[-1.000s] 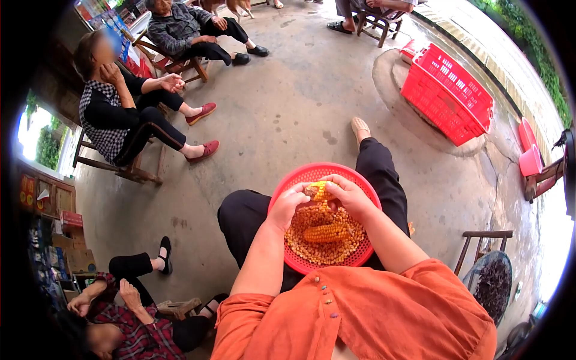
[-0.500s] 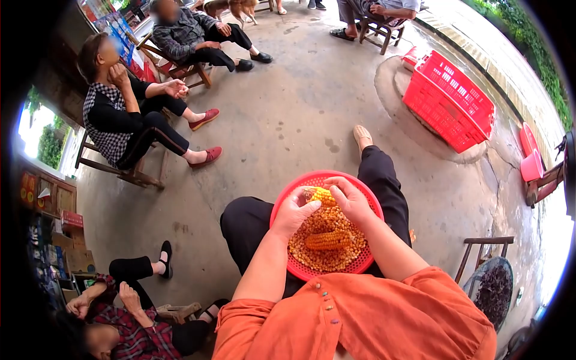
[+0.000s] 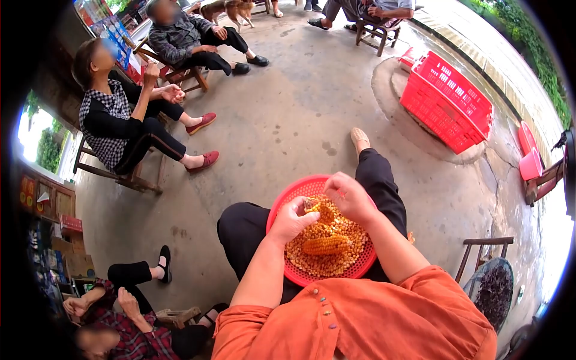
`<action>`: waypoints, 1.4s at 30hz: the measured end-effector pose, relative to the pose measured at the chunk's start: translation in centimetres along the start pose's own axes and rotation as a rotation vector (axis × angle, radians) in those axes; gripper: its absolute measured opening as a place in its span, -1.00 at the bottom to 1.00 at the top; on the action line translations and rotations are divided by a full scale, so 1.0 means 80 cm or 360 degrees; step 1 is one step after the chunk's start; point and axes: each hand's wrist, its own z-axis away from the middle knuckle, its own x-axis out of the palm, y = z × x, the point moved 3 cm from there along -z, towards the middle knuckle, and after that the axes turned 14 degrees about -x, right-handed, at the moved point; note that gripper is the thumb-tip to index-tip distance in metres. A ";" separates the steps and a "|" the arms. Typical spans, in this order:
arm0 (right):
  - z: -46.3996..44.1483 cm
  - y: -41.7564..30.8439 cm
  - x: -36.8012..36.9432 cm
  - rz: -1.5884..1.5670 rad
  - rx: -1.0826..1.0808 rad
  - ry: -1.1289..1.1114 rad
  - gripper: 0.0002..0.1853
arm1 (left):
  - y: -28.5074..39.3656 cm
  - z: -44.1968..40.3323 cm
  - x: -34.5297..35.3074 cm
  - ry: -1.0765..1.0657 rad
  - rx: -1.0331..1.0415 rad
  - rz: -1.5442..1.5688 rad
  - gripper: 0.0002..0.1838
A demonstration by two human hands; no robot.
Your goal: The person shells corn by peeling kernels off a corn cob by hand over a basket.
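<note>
A red perforated basket (image 3: 300, 187) rests on my lap, holding loose yellow-orange corn kernels (image 3: 350, 231). My left hand (image 3: 291, 221) is closed on the stem end of a corn cob (image 3: 324, 210) above the kernels, its thumb lying along the near side. Curled over the cob's right end is my right hand (image 3: 351, 198); its fingertips are partly hidden behind the hand. A second corn cob (image 3: 326, 245), still covered in kernels, lies on the heap nearer to my body.
Stacked red crates (image 3: 447, 102) stand ahead on the right. A pink bucket (image 3: 530, 165) is at the far right, with a round tray of dark material (image 3: 495, 291) nearer. Several people sit on chairs to the left and ahead; a dog (image 3: 231, 12) stands at the back.
My right hand has curled in and turned over the held cob, which now sits slightly lower and more hidden. The seated person in checks at left has moved a hand away from the chin.
</note>
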 end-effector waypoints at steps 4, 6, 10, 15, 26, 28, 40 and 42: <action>-0.029 0.050 -0.032 0.0028 0.0115 0.0296 -0.96 | 0.001 0.000 -0.003 0.0081 0.0025 0.0003 -0.68; -0.048 0.070 -0.048 0.0180 0.0311 0.0358 -0.97 | 0.006 0.001 -0.002 0.0105 0.0049 -0.0005 -0.68; -0.066 0.123 -0.061 0.1102 -0.0228 0.0098 -0.86 | 0.008 0.004 -0.002 0.0019 0.0070 0.0129 -0.55; -0.064 0.117 -0.059 0.1261 -0.0210 0.0088 -0.67 | 0.008 0.008 -0.005 0.0045 0.0161 0.0218 -0.46; 0.012 -0.012 0.014 -0.1238 0.0705 -0.0493 -0.49 | 0.026 0.023 0.007 -0.0151 0.0321 0.0386 -0.40; 0.017 -0.015 0.017 -0.1197 0.0698 -0.0461 -0.50 | 0.026 0.025 0.008 -0.0165 0.0308 0.0351 -0.39; 0.009 -0.010 0.029 -0.0791 0.0378 -0.0210 -0.51 | 0.037 0.043 0.008 0.0040 0.0187 0.0240 -0.57; 0.013 -0.008 0.030 -0.0718 0.0447 -0.0255 -0.50 | 0.028 0.037 0.002 0.0077 0.0182 0.0200 -0.56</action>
